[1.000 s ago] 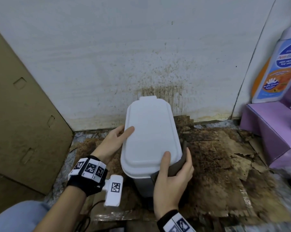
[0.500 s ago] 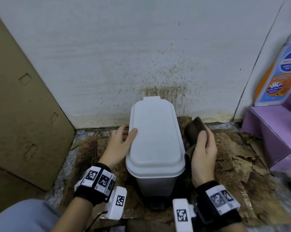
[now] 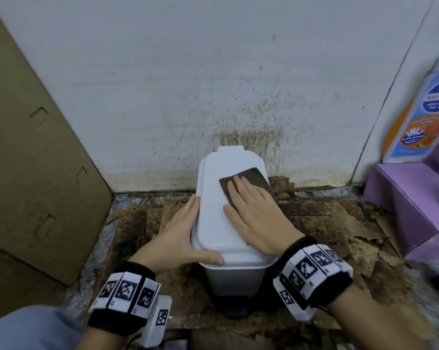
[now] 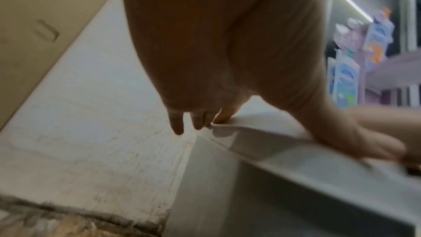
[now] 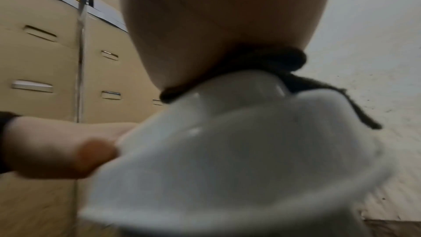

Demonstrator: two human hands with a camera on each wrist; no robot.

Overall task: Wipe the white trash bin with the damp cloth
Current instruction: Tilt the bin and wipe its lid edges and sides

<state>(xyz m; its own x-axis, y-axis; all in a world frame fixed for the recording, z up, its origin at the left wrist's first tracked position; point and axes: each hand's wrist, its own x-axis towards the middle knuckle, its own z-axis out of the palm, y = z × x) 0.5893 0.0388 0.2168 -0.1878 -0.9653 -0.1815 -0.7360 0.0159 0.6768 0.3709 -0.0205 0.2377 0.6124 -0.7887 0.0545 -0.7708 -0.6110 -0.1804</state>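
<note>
The white trash bin [image 3: 213, 223] stands on the floor against the stained wall, lid closed. A dark brown cloth [image 3: 248, 178] lies flat on the far right part of the lid. My right hand [image 3: 248, 210] presses down on the cloth with straight, spread fingers. My left hand [image 3: 178, 233] lies flat along the lid's left edge, thumb on the front left corner, fingers straight. In the left wrist view the left fingertips [image 4: 177, 127] touch the lid's rim [image 4: 262, 143]. The right wrist view shows the palm on the cloth [image 5: 296, 82] over the lid [image 5: 227, 150].
Stained, torn cardboard [image 3: 327, 223] covers the floor around the bin. A brown cardboard panel [image 3: 36, 160] leans at the left. A purple box [image 3: 410, 203] with a large detergent bottle [image 3: 420, 114] stands at the right. The pedal [image 3: 234, 310] shows at the bin's front base.
My right hand carried the cloth from the bin's right side up onto the lid and flattened on it. My left hand slid down along the lid's left edge toward the front.
</note>
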